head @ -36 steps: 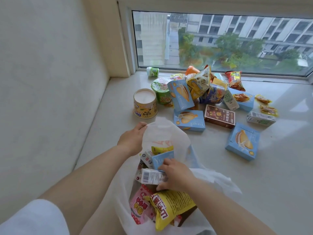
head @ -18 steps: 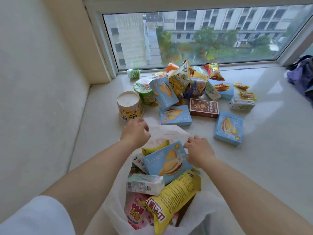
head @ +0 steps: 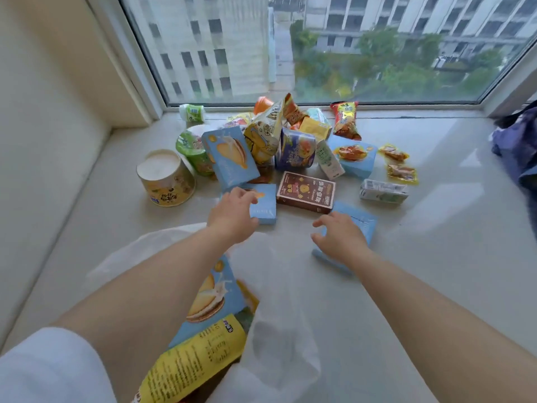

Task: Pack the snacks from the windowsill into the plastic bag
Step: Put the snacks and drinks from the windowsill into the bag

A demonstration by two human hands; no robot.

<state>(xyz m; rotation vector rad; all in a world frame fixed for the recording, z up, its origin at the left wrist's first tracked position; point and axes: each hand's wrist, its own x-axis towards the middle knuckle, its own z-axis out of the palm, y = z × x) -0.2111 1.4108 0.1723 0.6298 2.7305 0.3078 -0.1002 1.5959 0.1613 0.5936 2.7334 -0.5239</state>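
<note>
Mid-frame, your left hand [head: 232,218] and right hand [head: 340,238] each grasp one blue biscuit box [head: 266,206] [head: 359,223]; two more blue boxes [head: 229,158] [head: 354,155] lie above, and a fifth [head: 213,298] sits in the plastic bag [head: 279,301] at the bottom.

right hand [head: 340,239] hides blue box [head: 359,221] face; grip unclear.

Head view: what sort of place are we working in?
Likely an upper-floor apartment or hotel room: a pale stone windowsill under a big window overlooking tall buildings, with snacks heaped beside a plastic bag.
</note>
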